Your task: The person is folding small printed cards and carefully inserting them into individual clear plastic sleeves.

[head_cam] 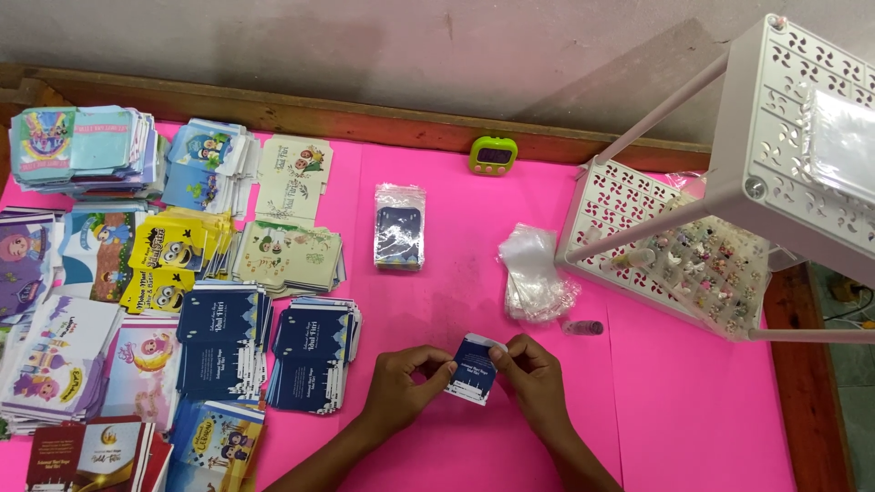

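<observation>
Both my hands hold a small stack of dark blue cards (474,366) just above the pink table cover (456,228). My left hand (401,383) grips the stack's left edge. My right hand (533,375) pinches its upper right corner, where a bit of clear plastic shows. A wrapped pack of dark blue cards (399,226) lies further back. A heap of clear plastic sleeves (534,273) sits to the right of it.
Several piles of printed cards cover the left side, with dark blue card stacks (310,351) nearest my left hand. A white perforated rack (729,182) stands at the right. A green timer (493,154) sits by the wooden edge. A small dark tube (583,327) lies near the rack.
</observation>
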